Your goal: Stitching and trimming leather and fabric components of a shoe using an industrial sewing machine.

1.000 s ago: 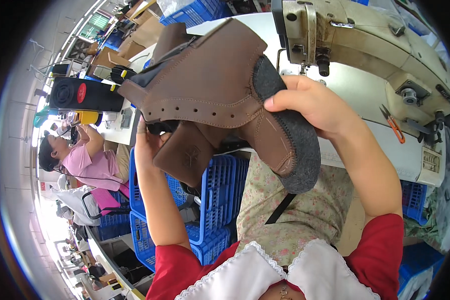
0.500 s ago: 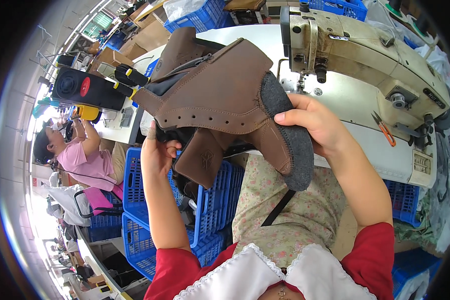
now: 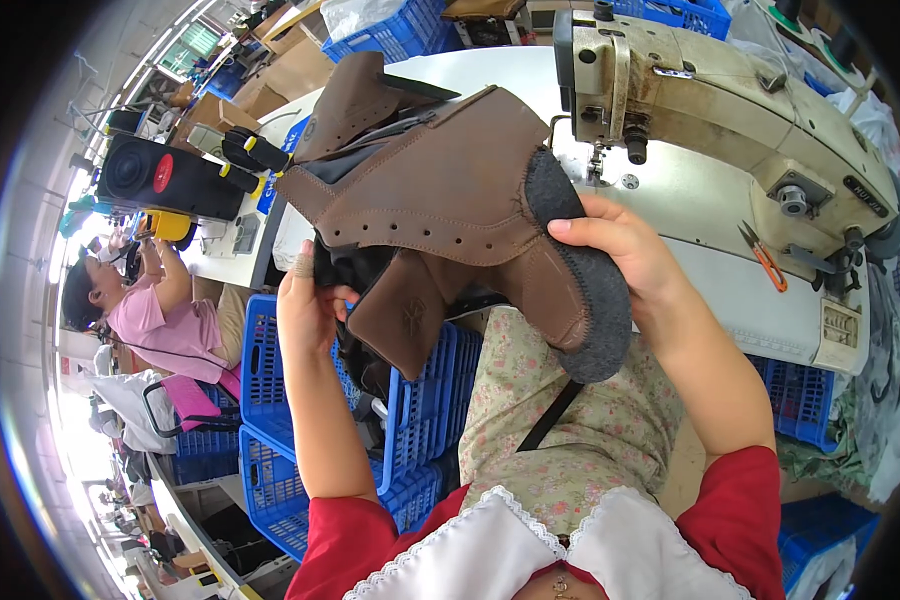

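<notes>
Between my two hands is a brown leather boot upper (image 3: 440,190), with a row of eyelet holes, stitched seams and a black lining. A dark grey felt band (image 3: 602,325) is stitched along its right end. My right hand (image 3: 625,265) is closed on that felt end, its thumb lying on top. At the left, my left hand (image 3: 308,305) holds the upper by its lower left edge near the black lining; some of its fingers are behind the material. A brown tongue-like flap (image 3: 400,315) with a pressed mark hangs between the hands.
A sewing machine (image 3: 710,110) stands on the white table (image 3: 690,270) at the right, with orange-handled snips (image 3: 765,262) beside it. Blue crates (image 3: 420,410) are stacked below left. A black speaker (image 3: 155,178) and a co-worker in pink (image 3: 175,320) are farther left.
The boot upper has turned slightly, its left flap folding a little and its top edge dropping. Both hands keep their hold, and the view has shifted slightly.
</notes>
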A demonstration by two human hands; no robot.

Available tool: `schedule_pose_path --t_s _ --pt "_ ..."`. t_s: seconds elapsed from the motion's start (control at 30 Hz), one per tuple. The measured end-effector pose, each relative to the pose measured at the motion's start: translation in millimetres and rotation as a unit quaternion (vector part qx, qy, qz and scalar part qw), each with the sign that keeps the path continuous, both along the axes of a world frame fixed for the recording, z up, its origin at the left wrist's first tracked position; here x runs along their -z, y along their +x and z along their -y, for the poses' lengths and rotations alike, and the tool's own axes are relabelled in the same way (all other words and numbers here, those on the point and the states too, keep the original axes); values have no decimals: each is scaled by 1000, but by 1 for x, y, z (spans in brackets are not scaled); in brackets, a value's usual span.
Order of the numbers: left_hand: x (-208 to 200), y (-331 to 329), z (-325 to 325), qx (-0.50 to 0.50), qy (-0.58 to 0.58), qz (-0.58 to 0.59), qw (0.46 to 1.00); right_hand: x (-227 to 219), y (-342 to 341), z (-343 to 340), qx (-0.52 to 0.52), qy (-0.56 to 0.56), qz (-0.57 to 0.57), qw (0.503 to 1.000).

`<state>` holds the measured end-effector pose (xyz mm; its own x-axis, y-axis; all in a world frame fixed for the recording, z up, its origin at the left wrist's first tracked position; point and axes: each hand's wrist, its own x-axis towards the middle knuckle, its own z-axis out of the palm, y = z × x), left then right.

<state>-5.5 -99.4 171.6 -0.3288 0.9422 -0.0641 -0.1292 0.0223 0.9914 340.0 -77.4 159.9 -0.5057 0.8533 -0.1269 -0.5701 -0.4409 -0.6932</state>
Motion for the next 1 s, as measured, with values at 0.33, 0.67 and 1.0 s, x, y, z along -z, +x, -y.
schedule_pose_path --t_s 0.33,0.67,1.0 --pt "-4 3 -3 -8 -17 -59 998 4 -3 -1 15 -53 -33 998" --pt "-1 1 -6 -17 -19 -73 997 13 -6 -4 3 -66 -55 996" --pt "5 -3 -6 -12 0 -57 998 6 -11 -3 24 -100 -73 992"
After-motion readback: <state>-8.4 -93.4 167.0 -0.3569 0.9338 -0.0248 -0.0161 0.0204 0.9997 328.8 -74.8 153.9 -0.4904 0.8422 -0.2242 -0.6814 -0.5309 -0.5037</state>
